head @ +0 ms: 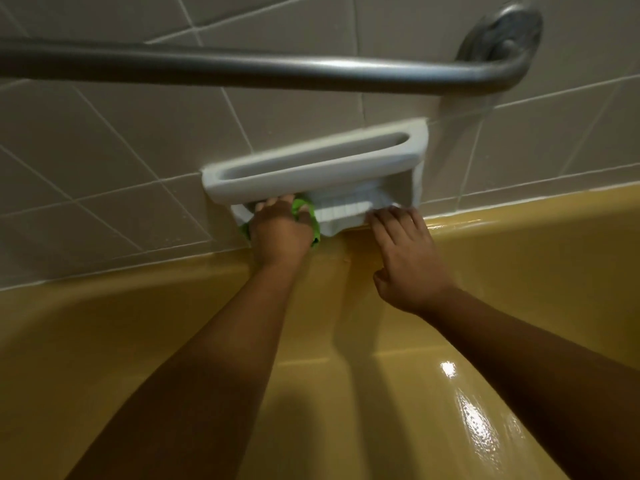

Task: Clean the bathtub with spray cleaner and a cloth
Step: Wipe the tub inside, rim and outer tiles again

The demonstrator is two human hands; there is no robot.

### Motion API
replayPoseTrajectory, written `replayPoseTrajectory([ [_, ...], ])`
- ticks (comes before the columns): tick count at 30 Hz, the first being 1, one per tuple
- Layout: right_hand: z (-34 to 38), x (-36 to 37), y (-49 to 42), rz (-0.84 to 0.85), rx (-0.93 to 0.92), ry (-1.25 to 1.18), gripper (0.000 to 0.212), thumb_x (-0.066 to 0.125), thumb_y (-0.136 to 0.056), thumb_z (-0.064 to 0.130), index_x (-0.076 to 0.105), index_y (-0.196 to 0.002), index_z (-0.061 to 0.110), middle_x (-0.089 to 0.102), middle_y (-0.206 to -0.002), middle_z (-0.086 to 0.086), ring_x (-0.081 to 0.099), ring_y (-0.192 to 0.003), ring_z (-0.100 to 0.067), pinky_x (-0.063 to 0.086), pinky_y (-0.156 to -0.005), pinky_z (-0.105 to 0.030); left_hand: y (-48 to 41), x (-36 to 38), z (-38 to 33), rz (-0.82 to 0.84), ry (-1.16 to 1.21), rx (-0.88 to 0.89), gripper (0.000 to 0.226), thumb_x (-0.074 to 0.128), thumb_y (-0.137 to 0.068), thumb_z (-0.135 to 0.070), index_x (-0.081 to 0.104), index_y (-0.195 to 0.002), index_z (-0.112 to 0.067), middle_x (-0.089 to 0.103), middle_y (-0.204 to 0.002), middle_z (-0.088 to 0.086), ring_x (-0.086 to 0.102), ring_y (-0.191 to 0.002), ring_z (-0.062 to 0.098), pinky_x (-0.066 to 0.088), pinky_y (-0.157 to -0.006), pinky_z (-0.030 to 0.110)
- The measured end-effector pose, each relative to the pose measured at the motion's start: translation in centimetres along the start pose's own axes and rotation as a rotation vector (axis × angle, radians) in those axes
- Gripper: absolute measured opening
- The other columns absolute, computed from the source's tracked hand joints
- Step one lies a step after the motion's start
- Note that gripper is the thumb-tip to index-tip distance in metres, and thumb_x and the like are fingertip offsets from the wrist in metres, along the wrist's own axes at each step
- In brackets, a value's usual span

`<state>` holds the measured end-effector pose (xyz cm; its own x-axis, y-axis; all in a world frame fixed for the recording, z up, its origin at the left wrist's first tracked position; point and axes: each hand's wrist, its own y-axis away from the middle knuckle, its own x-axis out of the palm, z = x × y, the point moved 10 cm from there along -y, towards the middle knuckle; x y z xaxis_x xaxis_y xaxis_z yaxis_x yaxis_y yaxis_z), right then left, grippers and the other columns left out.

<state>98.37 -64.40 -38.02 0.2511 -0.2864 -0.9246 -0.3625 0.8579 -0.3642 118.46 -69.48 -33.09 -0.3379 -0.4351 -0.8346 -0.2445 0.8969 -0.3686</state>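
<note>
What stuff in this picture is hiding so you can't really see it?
All in the head view:
- cloth: mostly covered by the left grip.
- soap dish: shelf partly hidden by its own handle and both grips; blurred near the right grip.
- grab bar: left end cut off by the edge.
- tub: bottom hidden by the arms and cut off.
- spray cleaner: not in the picture.

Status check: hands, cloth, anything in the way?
Left hand grips green cloth, pushed into left end of white soap dish above the bathtub. Right hand open, fingertips on the dish's right lip. Grab bar overhead, not obstructing.
</note>
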Motion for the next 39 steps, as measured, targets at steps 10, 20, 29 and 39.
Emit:
replayPoseTrajectory([
  [10,-2.2,0.3,0.7,0.045,0.042,0.144,0.102,0.070,-0.073,0.031,0.027,-0.162,0.010,0.035,-0.165,-0.010,0.021,-0.157,-0.029,0.004,-0.120,-0.074,-0.2,4.2,-4.6,0.274,0.005,0.123,0.044,0.050,-0.098,-0.055,0.068,-0.126,-0.027,0.067,-0.130,0.006,0.055,-0.124,0.030,0.044,-0.102,0.034],
  [20,-3.7,-1.2,1.2,0.088,-0.080,0.331,0.087,0.054,-0.086,0.030,0.020,-0.165,0.011,0.021,-0.171,-0.010,-0.001,-0.161,-0.024,-0.006,-0.115,-0.079,0.9,3.7,-6.0,0.135,0.024,-0.112,0.043,0.051,-0.099,-0.043,0.068,-0.125,-0.014,0.065,-0.131,0.012,0.048,-0.131,0.032,0.038,-0.106,0.034],
  [29,-7.8,-6.5,2.1,-0.051,-0.135,0.119,0.066,0.054,-0.086,0.018,0.048,-0.151,0.008,0.046,-0.158,-0.014,0.035,-0.151,-0.035,0.022,-0.122,-0.064,1.8,6.4,-13.1,0.314,0.037,-0.069,0.037,0.047,-0.103,-0.046,0.066,-0.126,-0.024,0.061,-0.138,0.006,0.049,-0.134,0.027,0.042,-0.103,0.037],
  [39,-1.2,-13.4,-3.7,-0.244,-0.169,-0.131,0.045,0.052,-0.099,0.023,0.057,-0.139,0.003,0.060,-0.136,-0.020,0.052,-0.126,-0.036,0.039,-0.112,-0.047,4.3,3.9,-10.3,0.567,0.837,-0.146,0.026,0.065,-0.097,-0.016,0.072,-0.119,-0.027,0.074,-0.117,0.001,0.068,-0.109,0.021,0.054,-0.102,0.047],
])
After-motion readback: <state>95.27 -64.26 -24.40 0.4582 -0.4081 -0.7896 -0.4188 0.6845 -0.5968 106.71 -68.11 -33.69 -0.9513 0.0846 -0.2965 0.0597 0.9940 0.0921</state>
